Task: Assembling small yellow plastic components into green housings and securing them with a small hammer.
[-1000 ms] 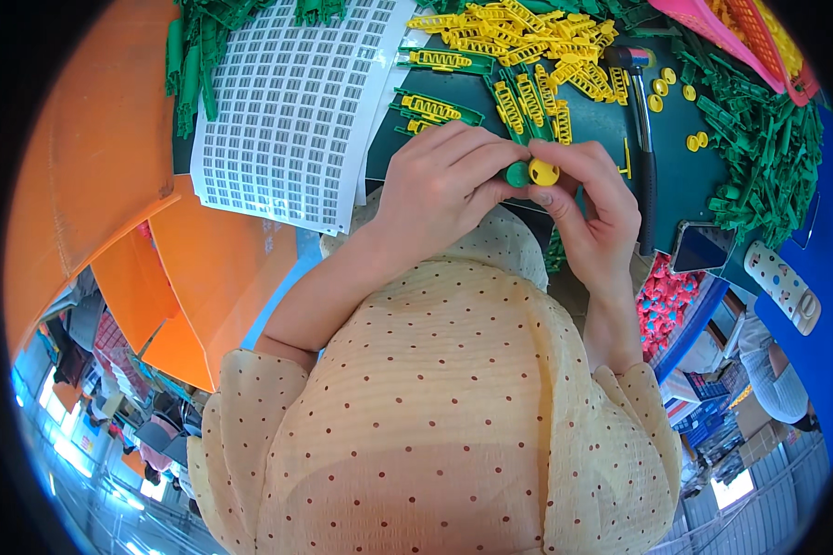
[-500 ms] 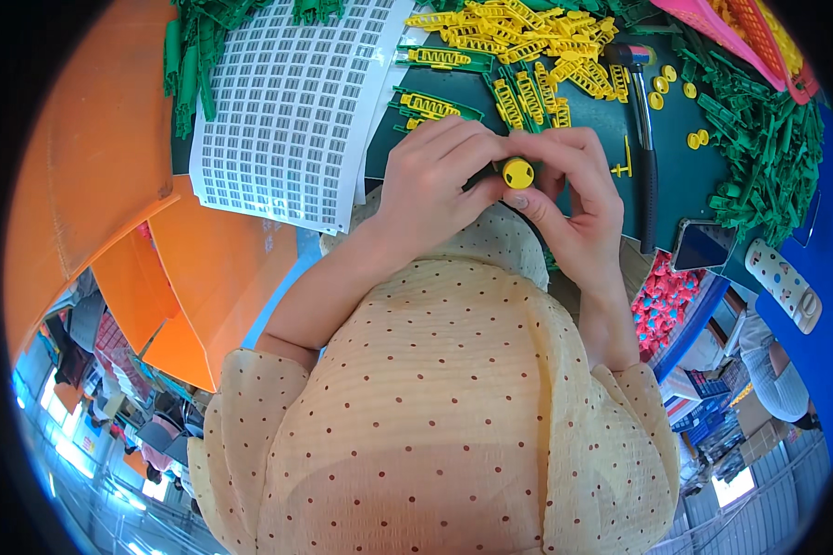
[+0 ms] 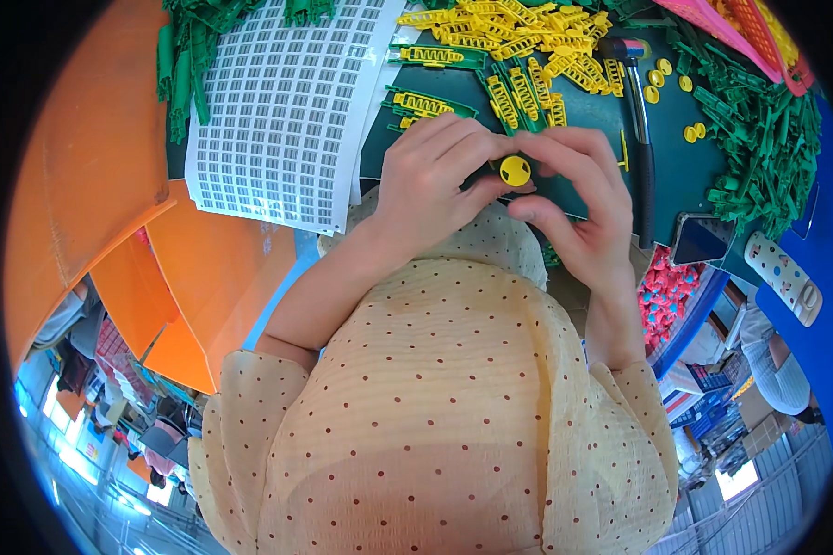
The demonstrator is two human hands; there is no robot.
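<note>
Just above my lap at the table's near edge, my left hand pinches a small part topped by a round yellow cap with dark cut-outs. Its body is mostly hidden by the fingers. My right hand hovers around the cap's right side, thumb apart from the bent fingers. The right index fingertip meets the left fingertips above the cap. Beyond the hands lie several long green parts with yellow ladder-shaped inserts. A thin yellow piece lies to the right of my right hand.
Sticker sheets cover the left of the dark green table. Yellow ladder-shaped pieces are heaped at the back. A hammer, loose yellow caps, a green parts pile, a pink basket and a phone are on the right.
My right thumb has drawn away from the yellow cap, and the right hand has opened a little to the right. The cap's dark cut-outs have turned. My left hand keeps its pinch.
</note>
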